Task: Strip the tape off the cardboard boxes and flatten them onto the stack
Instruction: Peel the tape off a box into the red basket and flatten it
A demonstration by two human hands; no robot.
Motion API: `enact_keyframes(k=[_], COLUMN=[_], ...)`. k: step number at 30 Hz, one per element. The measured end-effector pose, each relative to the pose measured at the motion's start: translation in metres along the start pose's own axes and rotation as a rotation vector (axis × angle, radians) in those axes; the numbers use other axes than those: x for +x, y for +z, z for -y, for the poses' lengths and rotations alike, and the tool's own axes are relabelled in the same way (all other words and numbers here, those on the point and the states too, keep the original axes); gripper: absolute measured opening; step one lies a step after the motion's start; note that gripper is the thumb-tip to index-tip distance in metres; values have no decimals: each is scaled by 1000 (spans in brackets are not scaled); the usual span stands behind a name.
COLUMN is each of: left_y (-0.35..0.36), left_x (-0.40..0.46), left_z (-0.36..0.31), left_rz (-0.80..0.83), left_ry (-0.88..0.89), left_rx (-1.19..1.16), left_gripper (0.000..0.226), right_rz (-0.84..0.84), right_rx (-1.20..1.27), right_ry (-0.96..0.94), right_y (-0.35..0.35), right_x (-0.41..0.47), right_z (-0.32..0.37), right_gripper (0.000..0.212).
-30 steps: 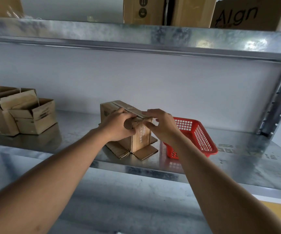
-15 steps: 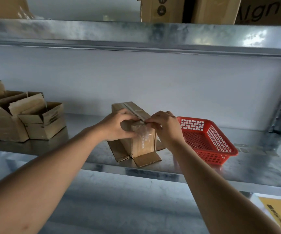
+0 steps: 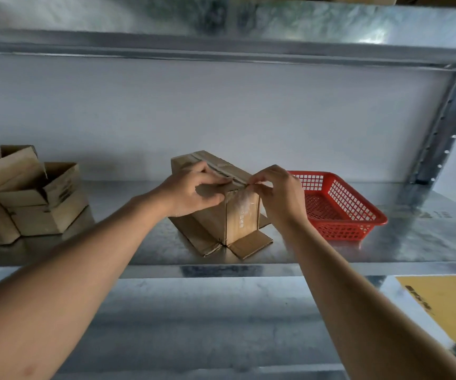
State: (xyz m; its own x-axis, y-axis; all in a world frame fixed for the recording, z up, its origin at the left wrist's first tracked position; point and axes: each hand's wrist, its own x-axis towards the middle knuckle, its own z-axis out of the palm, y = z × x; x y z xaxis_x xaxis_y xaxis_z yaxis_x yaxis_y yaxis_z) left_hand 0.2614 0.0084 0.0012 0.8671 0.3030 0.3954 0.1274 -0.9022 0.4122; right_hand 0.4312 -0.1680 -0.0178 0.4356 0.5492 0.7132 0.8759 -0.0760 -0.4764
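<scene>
Pinching the loose end of the clear tape point(image 3: 244, 204) at the box's near top corner, your right hand point(image 3: 277, 194) is sitting at about 3 o'clock of the cardboard box point(image 3: 241, 218), while your left hand point(image 3: 194, 192) is gripping the box's top edge from 9 o'clock. The tape seam is running along the box's long axis, away toward 11 o'clock, so the peel probably follows that line. The box is standing mid-shelf on its splayed flaps, with the red basket point(image 3: 358, 209) just beside it at 3 o'clock.

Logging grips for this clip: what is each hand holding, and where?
Left hand grips the box at its top near corner. Right hand pinches the tape at the box's top edge.
</scene>
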Motion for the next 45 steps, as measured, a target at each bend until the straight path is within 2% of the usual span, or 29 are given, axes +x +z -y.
enact_keyframes(k=[5, 10, 14, 19, 23, 25, 26, 29, 30, 32, 34, 36, 38, 40, 42, 43, 45], left_y=[2, 2, 2, 4, 7, 5, 5, 4, 1, -9, -24, -39, -47, -54, -61, -64, -67], left_x=[6, 11, 13, 17, 19, 20, 21, 23, 24, 24, 21, 17, 13, 14, 17, 19, 20], left_z=[-6, -11, -14, -16, -15, -14, -13, -12, -12, -9, 0, 10, 16, 16, 11, 11, 13], left_rz=[-81, -77, -62, -97, -102, -93, -84, -20, 26, 129, 149, 130, 180, 239, 236, 235, 254], left_ry=[75, 107, 103, 81, 54, 35, 19, -52, -73, -134, -201, -300, -377, -398, -416, -422, -430], left_rx=[138, 191, 198, 238, 194, 182, 182, 191, 195, 205, 268, 231, 176, 310, 385, 373, 294], left_gripper=[75, 66, 72, 93, 96, 96, 95, 86, 84, 86, 86, 73, 50, 42, 39, 38, 37], right_rz=[-81, -171, -282, -223, -161, -158, -151, -7, 33, 71, 86, 123, 157, 153, 100, 80, 102], right_rx=[-3, 160, 199, 264, 413, 472, 442, 315, 293, 309, 344, 329, 274, 159, -71, -162, -190], right_ry=[117, 264, 291, 350, 475, 521, 512, 519, 528, 542, 557, 563, 522, 443, 338, 294, 245], right_y=[3, 13, 20, 20, 15, 15, 15, 17, 17, 17, 17, 20, 24, 25, 27, 27, 32], right_x=[-4, -19, -27, -12, 1, 3, 4, 7, 11, 19, 27, 34, 43, 49, 50, 47, 39], right_z=[-4, 0, 10, 6, 3, 2, 2, 14, 18, 19, 17, 14, 12, 17, 25, 32, 49], right_gripper=[20, 20, 18, 9, 24, 15, 4, 51, 58, 55, 47, 41, 41, 37, 29, 26, 28])
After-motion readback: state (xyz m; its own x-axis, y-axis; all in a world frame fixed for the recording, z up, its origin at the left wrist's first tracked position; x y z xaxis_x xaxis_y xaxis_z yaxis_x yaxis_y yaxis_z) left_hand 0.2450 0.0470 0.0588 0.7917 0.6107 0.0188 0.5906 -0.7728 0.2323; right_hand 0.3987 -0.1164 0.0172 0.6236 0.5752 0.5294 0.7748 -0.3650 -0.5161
